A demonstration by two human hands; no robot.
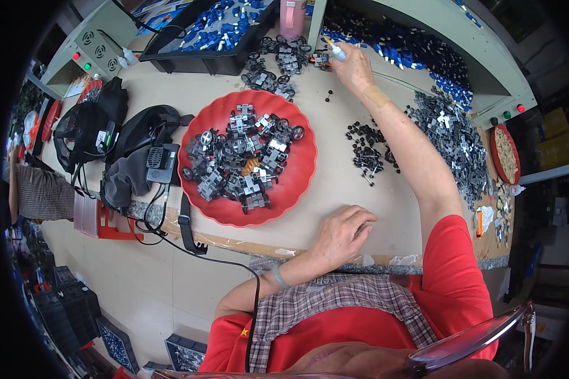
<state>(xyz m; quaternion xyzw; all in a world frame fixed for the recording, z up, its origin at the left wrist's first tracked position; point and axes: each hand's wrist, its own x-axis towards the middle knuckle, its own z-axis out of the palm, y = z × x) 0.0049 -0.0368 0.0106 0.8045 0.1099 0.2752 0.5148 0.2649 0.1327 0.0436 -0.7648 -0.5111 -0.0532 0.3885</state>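
Observation:
My right hand (355, 71) is stretched out to the far side of the table, closed around a small pale squeeze bottle (339, 53) with a yellowish tip. Just beside that tip sits a small orange and dark part (321, 60), by a heap of grey toy car chassis (291, 55) with black wheels. My left hand (342, 235) rests near the table's front edge. Its fingers are curled in, and a bit of something dark shows at them, too hidden to name. Left of it stands a red scalloped bowl (300, 192) holding more grey chassis (253, 183).
Black wheel-and-axle pieces (368, 151) lie under my right forearm. A big pile of grey parts (452, 142) spreads to the right. Blue and white parts fill a black tray (227, 63) and a pale green machine's opening (392, 54). Cables and black mesh bags (88, 126) lie left.

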